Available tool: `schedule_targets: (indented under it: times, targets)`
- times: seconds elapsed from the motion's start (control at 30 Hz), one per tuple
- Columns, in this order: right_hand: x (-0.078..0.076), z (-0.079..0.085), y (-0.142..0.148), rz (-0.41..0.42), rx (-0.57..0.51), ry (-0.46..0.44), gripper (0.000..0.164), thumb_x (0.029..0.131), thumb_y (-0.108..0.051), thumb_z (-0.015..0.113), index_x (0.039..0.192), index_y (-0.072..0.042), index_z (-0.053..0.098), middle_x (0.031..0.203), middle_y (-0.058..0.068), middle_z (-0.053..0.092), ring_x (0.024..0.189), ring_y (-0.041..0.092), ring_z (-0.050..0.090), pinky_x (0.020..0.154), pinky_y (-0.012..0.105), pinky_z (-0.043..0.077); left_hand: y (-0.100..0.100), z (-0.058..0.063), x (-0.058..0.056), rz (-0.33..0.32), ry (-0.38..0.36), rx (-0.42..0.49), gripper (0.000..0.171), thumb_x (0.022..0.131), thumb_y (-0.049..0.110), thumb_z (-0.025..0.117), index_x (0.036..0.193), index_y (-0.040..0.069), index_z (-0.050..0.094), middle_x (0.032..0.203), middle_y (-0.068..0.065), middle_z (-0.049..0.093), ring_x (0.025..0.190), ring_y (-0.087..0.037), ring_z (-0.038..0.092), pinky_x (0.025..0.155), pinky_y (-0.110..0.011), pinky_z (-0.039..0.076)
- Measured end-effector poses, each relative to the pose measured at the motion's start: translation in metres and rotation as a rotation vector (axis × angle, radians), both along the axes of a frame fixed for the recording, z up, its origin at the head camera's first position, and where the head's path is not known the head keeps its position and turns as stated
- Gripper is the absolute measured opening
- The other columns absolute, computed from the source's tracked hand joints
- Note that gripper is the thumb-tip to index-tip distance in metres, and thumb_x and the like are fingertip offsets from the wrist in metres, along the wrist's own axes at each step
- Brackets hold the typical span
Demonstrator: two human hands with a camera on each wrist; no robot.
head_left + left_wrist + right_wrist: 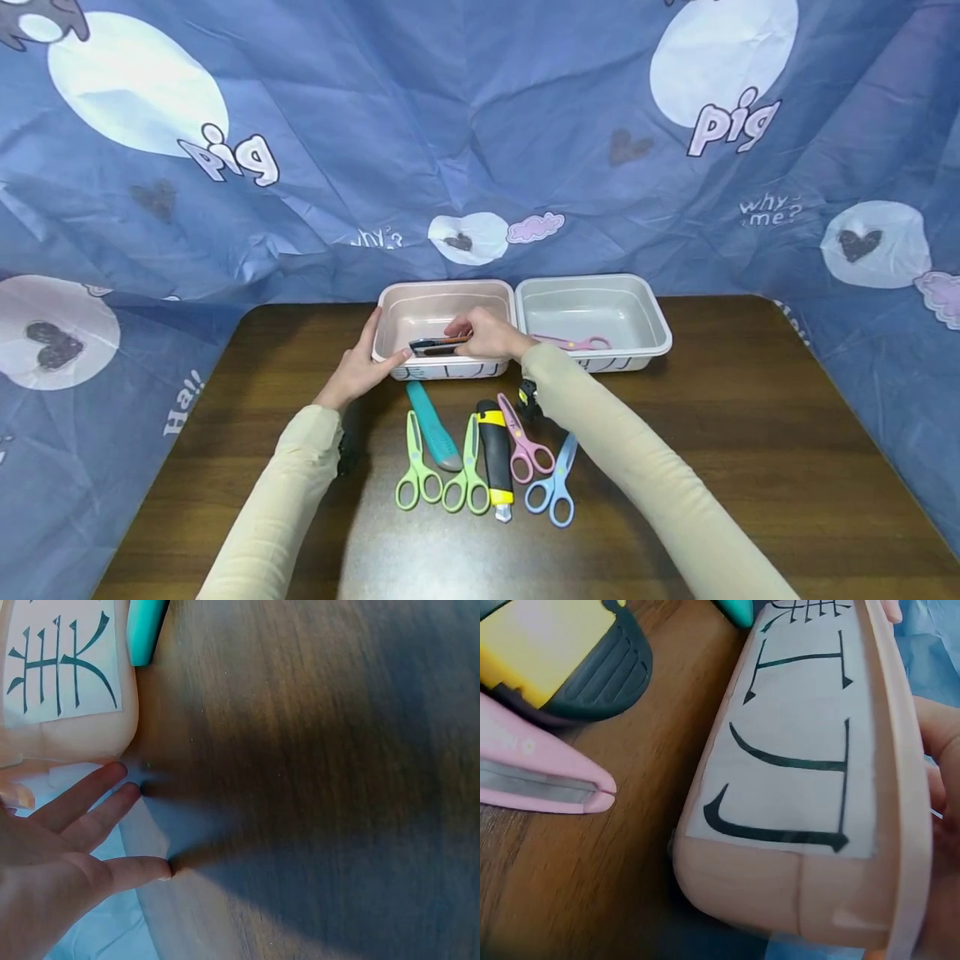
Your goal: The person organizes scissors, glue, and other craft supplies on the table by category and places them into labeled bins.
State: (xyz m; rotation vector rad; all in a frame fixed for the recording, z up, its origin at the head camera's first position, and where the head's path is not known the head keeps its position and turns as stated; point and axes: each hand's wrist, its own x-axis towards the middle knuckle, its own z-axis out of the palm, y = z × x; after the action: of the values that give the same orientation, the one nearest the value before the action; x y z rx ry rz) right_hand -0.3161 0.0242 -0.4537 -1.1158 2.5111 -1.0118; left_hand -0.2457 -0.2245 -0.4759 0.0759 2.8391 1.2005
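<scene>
My right hand [489, 333] reaches over the front rim of the pinkish plastic box [390, 321], fingers curled at one end of a dark utility knife [438, 342] with orange on it. The knife lies roughly level inside the box, just behind the front wall. At the box's left end, my left hand [356, 372] touches it with fingers spread, its thumb at the front rim. In the left wrist view, those fingers [101, 817] look straight beside the box's corner. From the right wrist, the box's labelled front wall [795, 765] hides most of the right hand.
A pale grey box [652, 325] holding pink scissors [573, 342] adjoins on the right. In front lie a teal cutter [433, 427], green scissors [414, 467], more green scissors [468, 471], a black-and-yellow utility knife [496, 450], pink scissors [522, 442] and blue scissors [557, 487].
</scene>
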Motion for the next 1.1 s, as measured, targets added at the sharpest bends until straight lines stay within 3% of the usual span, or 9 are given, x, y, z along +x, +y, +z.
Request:
schedule_targets:
  times: [0.13,0.33,0.5,0.73,0.87,1.1]
  targets:
    - [-0.003,-0.005,-0.006,-0.020,-0.003,-0.036,0.033,0.077,0.003,0.068,0.110,0.007,0.068,0.103,0.014,0.070,0.091,0.022,0.065,0.081,0.023,0.048,-0.001,0.000,0.000,0.000,-0.009,0.002,0.094,0.090,0.050,0.063,0.157,0.022,0.003,0.146,-0.034,0.031,0.126,-0.053,0.039,0.099,-0.060,0.033]
    - [-0.002,0.000,-0.007,-0.060,-0.154,-0.154,0.031,0.080,0.010,0.062,0.111,0.014,0.063,0.103,0.025,0.066,0.090,0.027,0.062,0.081,0.025,0.048,0.001,0.000,0.001,0.001,-0.016,0.009,0.094,0.089,0.049,0.063,0.157,0.022,0.003,0.146,-0.033,0.031,0.126,-0.053,0.038,0.100,-0.060,0.033]
    - [0.006,0.018,0.000,-0.079,-0.180,-0.119,0.025,0.082,0.007,0.063,0.106,0.013,0.064,0.097,0.022,0.067,0.087,0.024,0.062,0.079,0.025,0.048,0.000,0.002,0.001,0.000,-0.025,0.002,0.095,0.090,0.050,0.063,0.157,0.022,0.002,0.147,-0.034,0.029,0.127,-0.053,0.037,0.100,-0.060,0.032]
    - [0.014,0.026,0.016,0.011,-0.213,-0.031,0.016,0.081,0.007,0.064,0.096,0.011,0.067,0.086,0.016,0.069,0.078,0.021,0.064,0.073,0.026,0.051,-0.002,0.001,-0.001,-0.003,-0.016,-0.006,0.095,0.090,0.050,0.062,0.157,0.022,0.001,0.144,-0.037,0.031,0.126,-0.053,0.038,0.100,-0.060,0.033]
    - [0.023,0.028,0.028,0.040,-0.221,-0.054,0.014,0.082,0.008,0.064,0.096,0.009,0.068,0.089,0.019,0.069,0.079,0.019,0.063,0.075,0.033,0.052,-0.002,0.001,-0.001,-0.009,-0.015,-0.005,0.095,0.090,0.050,0.062,0.157,0.022,0.001,0.143,-0.038,0.031,0.126,-0.054,0.038,0.099,-0.060,0.033]
    - [0.039,0.029,0.051,0.027,-0.214,-0.076,0.014,0.084,0.004,0.065,0.097,0.002,0.070,0.086,0.006,0.069,0.078,0.014,0.061,0.075,0.032,0.051,-0.001,0.003,0.000,-0.005,-0.017,0.008,0.095,0.089,0.047,0.064,0.157,0.021,0.003,0.146,-0.035,0.030,0.125,-0.054,0.038,0.100,-0.061,0.032]
